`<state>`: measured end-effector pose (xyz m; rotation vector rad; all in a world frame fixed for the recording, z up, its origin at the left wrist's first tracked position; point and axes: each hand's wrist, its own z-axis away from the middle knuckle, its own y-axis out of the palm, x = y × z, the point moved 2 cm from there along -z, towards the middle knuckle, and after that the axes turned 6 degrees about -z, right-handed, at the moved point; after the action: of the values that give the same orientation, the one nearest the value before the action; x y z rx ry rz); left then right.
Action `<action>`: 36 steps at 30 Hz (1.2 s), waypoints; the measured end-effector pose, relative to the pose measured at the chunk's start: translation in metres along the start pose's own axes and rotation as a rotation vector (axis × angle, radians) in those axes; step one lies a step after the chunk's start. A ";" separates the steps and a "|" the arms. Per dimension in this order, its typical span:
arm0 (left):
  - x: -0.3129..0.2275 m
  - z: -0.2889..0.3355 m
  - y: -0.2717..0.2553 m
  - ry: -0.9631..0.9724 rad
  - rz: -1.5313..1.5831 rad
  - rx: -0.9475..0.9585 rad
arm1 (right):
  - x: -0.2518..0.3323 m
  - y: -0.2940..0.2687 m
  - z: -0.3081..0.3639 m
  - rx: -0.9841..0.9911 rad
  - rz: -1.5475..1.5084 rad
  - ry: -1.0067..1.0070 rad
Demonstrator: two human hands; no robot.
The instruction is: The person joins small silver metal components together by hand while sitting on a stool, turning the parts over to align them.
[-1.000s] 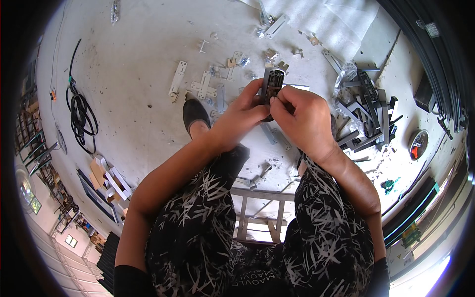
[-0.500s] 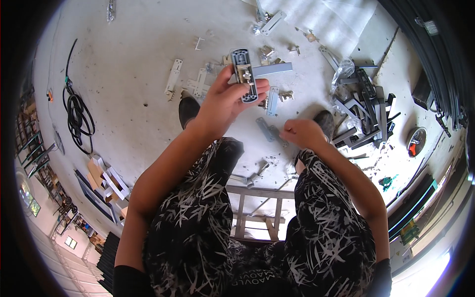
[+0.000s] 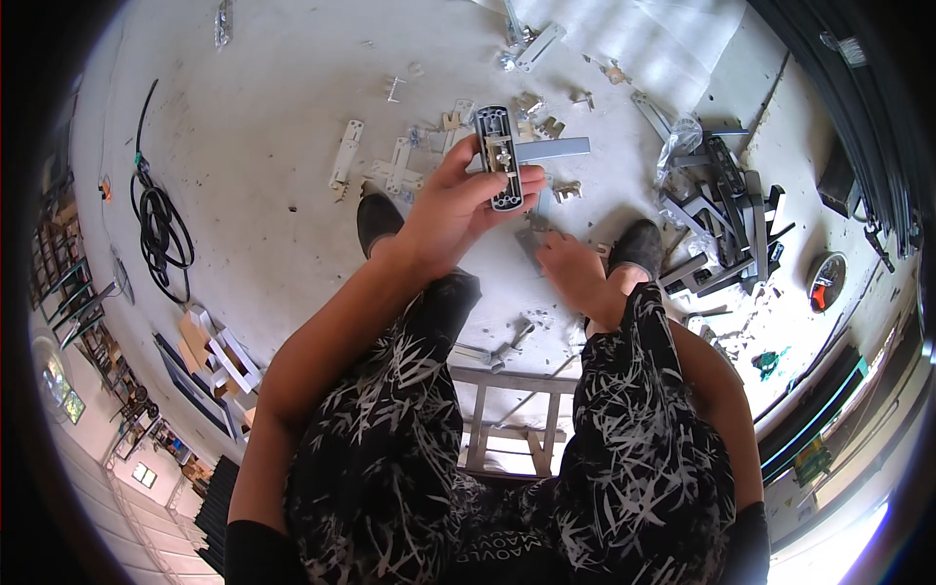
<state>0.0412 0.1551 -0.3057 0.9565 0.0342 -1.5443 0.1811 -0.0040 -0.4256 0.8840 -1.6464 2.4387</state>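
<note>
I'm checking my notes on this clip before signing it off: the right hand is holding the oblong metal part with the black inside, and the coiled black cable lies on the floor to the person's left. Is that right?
Not quite: the head view shows the left hand holding the oblong metal part. The coiled black cable does lie on the floor to the person's left.

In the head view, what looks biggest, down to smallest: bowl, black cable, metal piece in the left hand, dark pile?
1. Dark pile
2. Black cable
3. Metal piece in the left hand (nearer the camera, so its real size is unsure)
4. Bowl
</note>
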 end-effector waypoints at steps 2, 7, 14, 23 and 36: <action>0.000 0.002 -0.001 -0.004 -0.001 -0.015 | -0.004 0.002 0.002 0.037 -0.027 0.036; -0.002 0.003 -0.003 0.016 0.010 -0.020 | -0.004 -0.006 0.010 0.144 0.053 -0.086; -0.002 0.002 -0.003 0.012 0.048 -0.001 | -0.006 -0.009 0.013 0.014 0.164 -0.117; -0.002 0.007 -0.013 0.017 0.033 -0.028 | -0.032 -0.009 0.022 0.011 0.062 0.319; -0.004 0.007 -0.012 0.023 0.021 -0.022 | -0.041 -0.001 0.023 0.076 0.151 0.257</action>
<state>0.0276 0.1576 -0.3049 0.9545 0.0576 -1.5103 0.2251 -0.0129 -0.4390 0.4426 -1.5892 2.5975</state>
